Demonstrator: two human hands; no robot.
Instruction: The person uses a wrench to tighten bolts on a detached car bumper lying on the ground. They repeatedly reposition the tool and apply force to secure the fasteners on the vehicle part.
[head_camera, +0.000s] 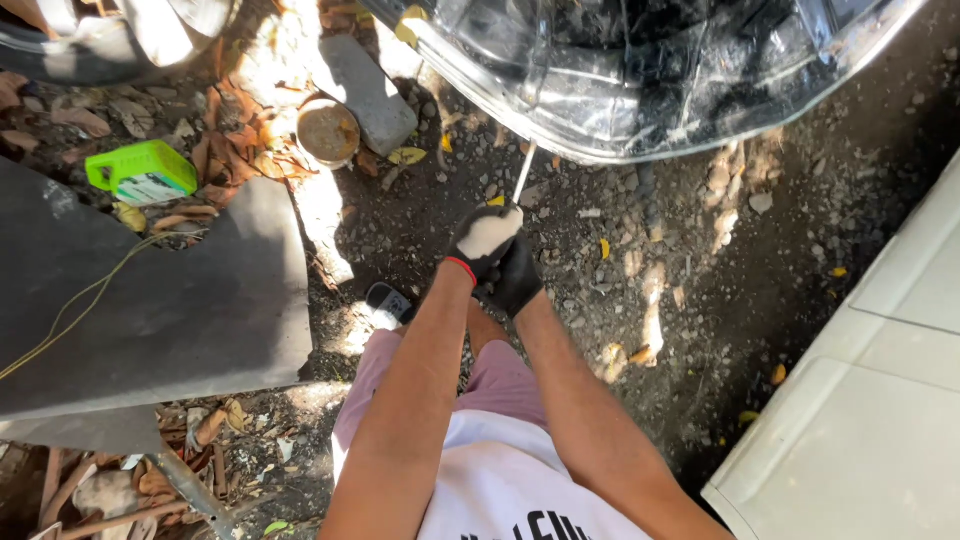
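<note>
Screwdriver (524, 172): gripped by 2 gloved hands, left hand (486, 240) over right hand (516, 280), doubling force, tip against car bumper (640, 90).

Black work gloves — white-backed left grip (487, 240), red cuff band, all-black right grip (515, 280) — white printed shirt, pink shorts, bare forearms
</note>
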